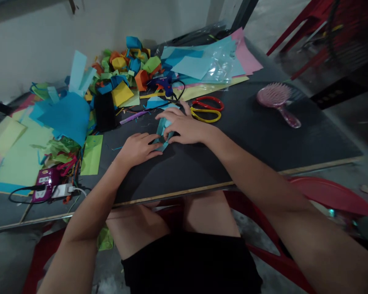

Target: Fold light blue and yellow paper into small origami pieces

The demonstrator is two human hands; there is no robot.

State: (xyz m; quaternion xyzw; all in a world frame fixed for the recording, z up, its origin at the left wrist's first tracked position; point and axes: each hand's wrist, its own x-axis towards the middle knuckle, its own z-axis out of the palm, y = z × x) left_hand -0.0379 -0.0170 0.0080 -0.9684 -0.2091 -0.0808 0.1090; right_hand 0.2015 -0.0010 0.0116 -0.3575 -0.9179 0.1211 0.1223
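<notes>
At the centre of the frame a small folded blue paper piece [163, 130] lies on the dark worktop [263, 139], and both hands are on it. The left hand [138, 149], coming in from the lower left, is half curled, its thumb and fingers closed on the near end of the piece. The right hand [182, 124], reaching in from the lower right, lies open and palm down over the far end, fingers spread and pressing the paper flat; most of the piece is hidden beneath it. Just beyond the right hand, towards the upper right, a pair of scissors [207, 109] with red and yellow handles rests on the worktop, and further right lies a pink hairbrush [277, 102]. Above the hands in the frame sits a blue glue gun [162, 84] beside a heap of folded coloured scraps [125, 67], with loose pale blue sheets [196, 65] to its right. A green sheet [92, 154] lies left of the left hand, and a purple power strip [46, 183] sits at the lower left edge
</notes>
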